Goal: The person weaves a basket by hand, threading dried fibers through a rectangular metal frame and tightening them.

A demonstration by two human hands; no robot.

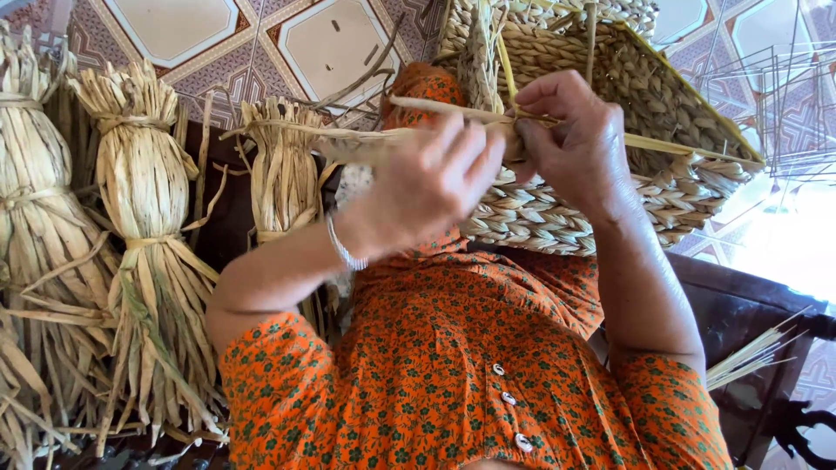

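My left hand (427, 187), with a silver bracelet on the wrist, is closed around a flat dried straw strand (348, 144) that runs off to the left. My right hand (575, 139) pinches the same strand where it meets the rim of a woven straw basket (566, 218). The basket is tilted on my lap, its braided wall facing me and its open side turned away. Both hands meet at the basket's near edge, fingers touching. Thin pale upright stakes (592, 35) stick out of the weave above my right hand.
Several tied bundles of dried straw (144, 226) lean at the left on a dark wooden seat (740, 313). A few loose stalks (753, 352) lie at the right. A thin wire frame (784, 96) stands at the upper right on a patterned tile floor (261, 43).
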